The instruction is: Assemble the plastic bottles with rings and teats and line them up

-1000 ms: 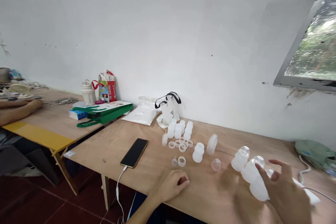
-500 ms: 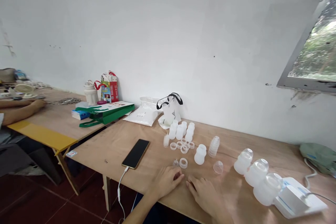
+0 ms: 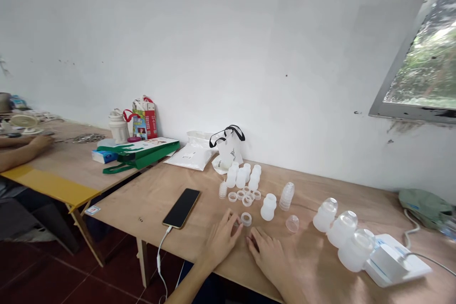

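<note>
My left hand is over the table, thumb and fingers apart, its fingertips at a small clear nipple piece that they partly hide. Just right of those fingertips lies a white ring. My right hand rests on the wood, fingers loosely spread and holding nothing. Beyond it stand an open white bottle and a stack of clear caps; a single clear cap lies nearer. Several more rings lie before a group of bottles, beside stacked nipple pieces.
A phone with a cable lies left on the table. Three capped bottles and a white device stand right. White bags sit by the wall. Another person's arm rests on the left table.
My left hand has moved forward, from the table's near part to the small nipple piece beside the ring. My right hand stays resting on the table. The view has shifted slightly.
</note>
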`<control>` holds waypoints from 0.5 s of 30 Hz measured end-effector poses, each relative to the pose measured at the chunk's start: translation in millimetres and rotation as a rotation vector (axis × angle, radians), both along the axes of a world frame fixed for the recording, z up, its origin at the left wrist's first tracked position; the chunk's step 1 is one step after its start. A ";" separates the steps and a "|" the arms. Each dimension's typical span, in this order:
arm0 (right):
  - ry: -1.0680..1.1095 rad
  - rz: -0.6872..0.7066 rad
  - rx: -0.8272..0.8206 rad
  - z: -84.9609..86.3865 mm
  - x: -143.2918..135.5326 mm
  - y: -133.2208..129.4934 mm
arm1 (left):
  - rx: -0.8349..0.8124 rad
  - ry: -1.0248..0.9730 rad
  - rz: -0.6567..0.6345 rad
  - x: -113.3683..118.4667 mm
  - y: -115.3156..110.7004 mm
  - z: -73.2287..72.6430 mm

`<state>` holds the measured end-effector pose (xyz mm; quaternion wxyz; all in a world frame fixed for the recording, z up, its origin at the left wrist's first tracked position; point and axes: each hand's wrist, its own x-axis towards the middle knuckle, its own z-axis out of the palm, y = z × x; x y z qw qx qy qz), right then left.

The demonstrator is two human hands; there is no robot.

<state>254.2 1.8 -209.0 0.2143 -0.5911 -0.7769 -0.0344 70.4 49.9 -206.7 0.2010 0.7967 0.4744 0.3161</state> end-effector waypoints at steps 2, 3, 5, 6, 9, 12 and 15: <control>-0.013 -0.010 0.009 0.6 -0.8 0.5 | -0.001 0.007 0.047 -0.5 -0.2 0.7; -0.021 -0.016 0.013 0.2 -0.7 1.1 | 0.001 0.026 0.048 -1.0 -0.5 0.9; -0.030 -0.028 0.029 -1.7 0.3 3.1 | 0.019 0.075 0.013 -2.3 -1.1 1.3; -0.031 -0.035 0.046 -3.1 1.1 4.2 | 0.029 0.100 -0.012 -3.0 -1.4 1.4; -0.022 -0.065 0.107 -7.4 3.4 7.1 | 0.052 0.137 -0.067 -4.4 -1.5 1.1; -0.003 -0.048 0.128 -10.3 3.6 8.3 | 0.060 0.146 -0.108 -4.8 -0.1 -0.8; 0.027 -0.015 0.097 -11.4 2.0 8.0 | 0.084 0.204 -0.129 -4.7 1.6 -4.5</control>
